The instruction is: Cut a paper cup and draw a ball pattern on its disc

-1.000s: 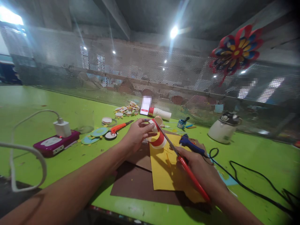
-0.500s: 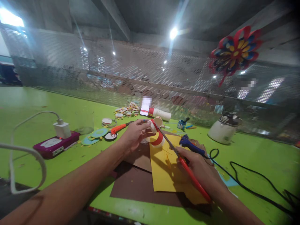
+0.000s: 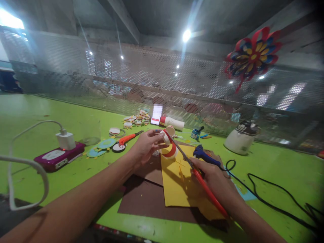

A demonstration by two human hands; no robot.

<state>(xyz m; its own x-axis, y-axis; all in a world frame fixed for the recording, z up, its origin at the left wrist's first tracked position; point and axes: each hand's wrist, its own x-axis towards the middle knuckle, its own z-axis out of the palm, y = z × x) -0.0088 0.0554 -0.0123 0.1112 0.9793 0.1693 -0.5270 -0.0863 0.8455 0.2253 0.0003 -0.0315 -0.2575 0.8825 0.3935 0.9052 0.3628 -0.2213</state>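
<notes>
My left hand (image 3: 146,145) pinches a red-and-white paper cup (image 3: 171,152) between thumb and fingers. A curled strip of the cup hangs below the fingers, and its round pale base shows just behind. My right hand (image 3: 211,177) is closed round red-handled scissors (image 3: 186,157), whose blades point up and left and meet the cup's edge. Whether the blades are apart is hard to make out. Under both hands lie a yellow sheet (image 3: 174,192) and brown sheets (image 3: 141,199). Thin yellow scraps (image 3: 181,172) rest on the yellow sheet.
A blue glue gun (image 3: 206,156) with a black cord lies right of the scissors. Leftward are an orange cutter knife (image 3: 127,138), a tape roll (image 3: 118,147), blue paper discs (image 3: 106,144) and a purple power bank (image 3: 60,157). Behind stand a phone (image 3: 156,114) and a white pot (image 3: 239,140).
The hands, cup and scissors hold almost the same pose. The whole view has shifted very slightly, and the cup's top edge sits a little differently against the blades.
</notes>
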